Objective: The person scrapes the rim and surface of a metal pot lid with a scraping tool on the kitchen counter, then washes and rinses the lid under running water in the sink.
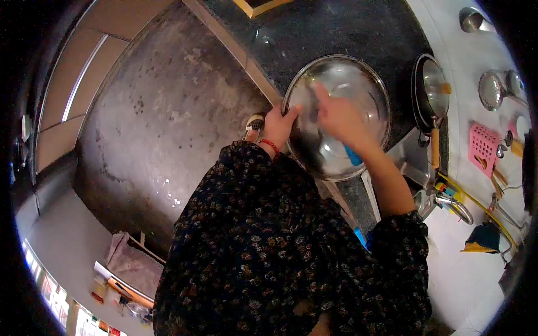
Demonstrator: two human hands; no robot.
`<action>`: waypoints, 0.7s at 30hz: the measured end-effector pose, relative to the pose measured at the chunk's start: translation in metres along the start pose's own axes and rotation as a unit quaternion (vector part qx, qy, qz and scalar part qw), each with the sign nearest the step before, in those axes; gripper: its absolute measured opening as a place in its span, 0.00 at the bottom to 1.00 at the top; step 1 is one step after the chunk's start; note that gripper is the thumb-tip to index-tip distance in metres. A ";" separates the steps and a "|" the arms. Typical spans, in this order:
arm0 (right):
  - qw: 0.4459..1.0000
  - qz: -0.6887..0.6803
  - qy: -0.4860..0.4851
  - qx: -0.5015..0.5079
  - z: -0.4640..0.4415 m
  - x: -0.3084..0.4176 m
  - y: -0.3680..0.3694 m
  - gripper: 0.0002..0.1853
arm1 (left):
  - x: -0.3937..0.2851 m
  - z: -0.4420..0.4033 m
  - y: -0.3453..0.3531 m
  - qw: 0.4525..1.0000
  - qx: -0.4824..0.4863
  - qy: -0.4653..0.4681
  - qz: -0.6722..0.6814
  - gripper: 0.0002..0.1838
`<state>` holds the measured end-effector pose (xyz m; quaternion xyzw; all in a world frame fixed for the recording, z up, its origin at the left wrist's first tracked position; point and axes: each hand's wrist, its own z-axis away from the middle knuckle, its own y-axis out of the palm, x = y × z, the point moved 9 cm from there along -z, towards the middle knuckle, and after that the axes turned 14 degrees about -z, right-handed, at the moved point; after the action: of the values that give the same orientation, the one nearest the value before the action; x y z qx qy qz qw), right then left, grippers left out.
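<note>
A large round metal basin (342,84) with a shiny inside sits on the dark countertop (314,31). My left hand (279,123), below a red bead bracelet, grips the basin's left rim with the thumb on the inner side. Over the middle of the basin is my right hand (339,115), with its index finger stretched toward the upper left and the other fingers curled. Something blue (353,155) shows just under my right wrist; what it is cannot be made out, nor whether the curled fingers hold it.
Right of the basin, a wok with a wooden handle (435,147) leans by the wall. Nearby are a metal sink (412,157) with a faucet (454,206). Ladles and a pink rack (483,147) hang on the wall. A wooden frame (260,7) lies at the counter's far end.
</note>
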<state>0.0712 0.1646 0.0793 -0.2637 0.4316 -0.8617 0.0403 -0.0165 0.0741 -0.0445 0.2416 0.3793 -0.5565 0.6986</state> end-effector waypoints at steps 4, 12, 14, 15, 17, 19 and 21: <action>0.997 -0.053 0.007 -0.060 -0.016 -0.022 -0.018 0.27 | 0.012 -0.006 0.002 1.000 0.002 -0.001 -0.007 0.22; 0.999 0.046 0.006 -0.021 -0.018 -0.010 -0.016 0.24 | 0.005 -0.005 0.001 1.000 0.012 -0.015 0.009 0.24; 0.996 0.021 0.001 -0.086 -0.032 -0.035 -0.035 0.24 | 0.012 -0.006 0.005 0.998 0.033 -0.042 0.018 0.24; 0.997 0.013 0.022 -0.079 -0.036 -0.039 -0.036 0.24 | 0.009 -0.004 0.008 0.998 0.058 -0.023 0.031 0.23; 0.996 -0.005 0.067 -0.061 -0.040 -0.046 -0.033 0.25 | 0.008 0.008 0.010 0.992 0.110 0.011 0.056 0.22; 0.993 -0.032 0.082 -0.079 -0.044 -0.040 -0.037 0.26 | 0.015 0.035 0.010 0.981 0.191 0.014 -0.019 0.20; 0.991 -0.050 0.104 -0.074 -0.044 -0.031 -0.037 0.27 | 0.028 0.049 0.014 0.969 0.244 -0.009 -0.034 0.19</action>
<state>0.0820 0.2287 0.0725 -0.1966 0.4824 -0.8509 -0.0675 0.0118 0.0240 -0.0394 0.3865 0.2341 -0.6578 0.6026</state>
